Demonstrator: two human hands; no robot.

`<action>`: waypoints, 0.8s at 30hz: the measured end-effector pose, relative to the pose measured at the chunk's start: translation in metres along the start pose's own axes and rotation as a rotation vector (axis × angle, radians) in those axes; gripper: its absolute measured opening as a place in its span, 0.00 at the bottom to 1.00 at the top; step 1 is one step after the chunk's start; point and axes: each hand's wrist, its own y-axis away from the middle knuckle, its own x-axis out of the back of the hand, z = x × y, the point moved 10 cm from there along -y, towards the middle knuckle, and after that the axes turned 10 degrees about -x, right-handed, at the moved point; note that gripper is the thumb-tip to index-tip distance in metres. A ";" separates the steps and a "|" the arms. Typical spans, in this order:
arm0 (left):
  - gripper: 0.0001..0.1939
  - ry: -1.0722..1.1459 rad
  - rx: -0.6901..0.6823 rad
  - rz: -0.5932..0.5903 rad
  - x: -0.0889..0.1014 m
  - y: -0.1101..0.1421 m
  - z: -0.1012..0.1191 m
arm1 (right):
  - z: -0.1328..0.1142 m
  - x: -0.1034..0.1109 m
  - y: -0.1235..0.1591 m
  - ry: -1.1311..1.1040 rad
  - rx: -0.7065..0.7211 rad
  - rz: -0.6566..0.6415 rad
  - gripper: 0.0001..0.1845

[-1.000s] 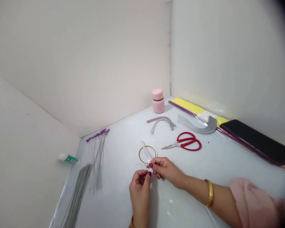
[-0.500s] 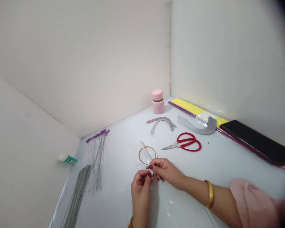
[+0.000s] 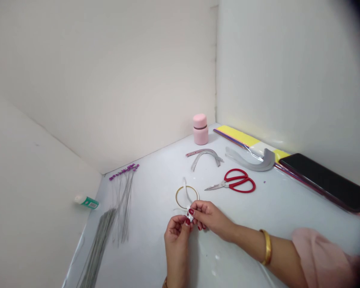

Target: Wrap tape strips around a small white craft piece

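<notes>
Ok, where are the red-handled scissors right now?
In the head view, the scissors lie on the table, right of the gold-and-white ring and beyond the right hand.

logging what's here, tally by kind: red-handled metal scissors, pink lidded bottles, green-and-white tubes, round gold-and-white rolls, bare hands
Scissors: 1
Bottle: 1
Tube: 1
Roll: 1
Hands, left hand and right hand: 2
Total: 6

Sundry items along the table point(image 3: 150, 196) edges.
Pink lidded bottle point(image 3: 201, 136), upright, near the far corner; yellow-banded packet point(image 3: 237, 134), lying along the right edge from that corner; black flat device point(image 3: 324, 182), overlapping the packet; green-and-white tube point(image 3: 91, 203), at the left edge.
</notes>
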 end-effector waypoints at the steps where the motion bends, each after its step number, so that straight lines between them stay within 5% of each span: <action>1: 0.03 -0.010 -0.004 0.000 0.000 0.000 0.000 | 0.000 0.000 0.000 0.002 -0.002 0.003 0.17; 24: 0.07 -0.381 -0.091 -0.041 0.003 0.001 0.014 | -0.003 0.001 0.003 -0.004 0.015 0.021 0.16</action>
